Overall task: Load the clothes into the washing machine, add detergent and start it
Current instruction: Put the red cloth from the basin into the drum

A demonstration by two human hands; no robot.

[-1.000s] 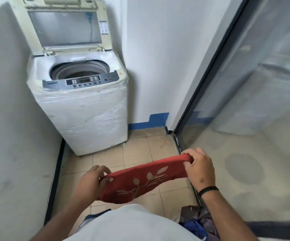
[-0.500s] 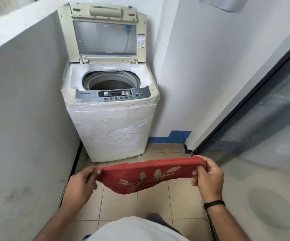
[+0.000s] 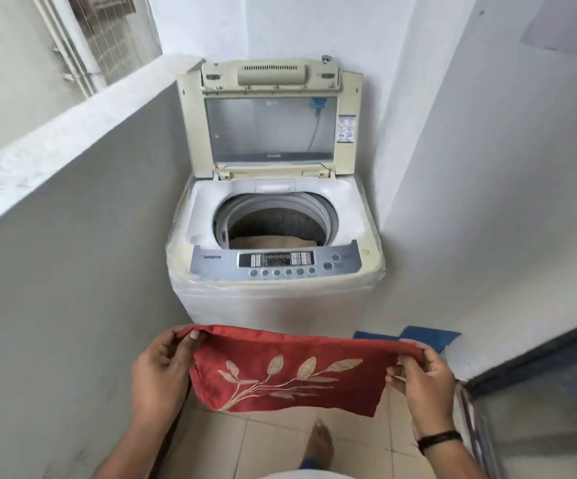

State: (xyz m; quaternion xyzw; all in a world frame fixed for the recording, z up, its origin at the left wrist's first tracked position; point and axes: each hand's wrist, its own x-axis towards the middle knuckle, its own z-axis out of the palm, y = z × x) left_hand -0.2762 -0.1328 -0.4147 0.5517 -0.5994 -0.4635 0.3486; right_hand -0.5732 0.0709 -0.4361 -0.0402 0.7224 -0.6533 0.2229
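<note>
Fingers of both hands pinching red cloth by top corners, loading step; next needing a carry to far open drum.

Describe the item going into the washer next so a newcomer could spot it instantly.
Start at the open top-loading washing machine in the corner. In front of it, the left hand and right hand stretch a red cloth between them. Its pale embroidered leaf sprig distinguishes it from the beige fabric already inside the drum.
</note>
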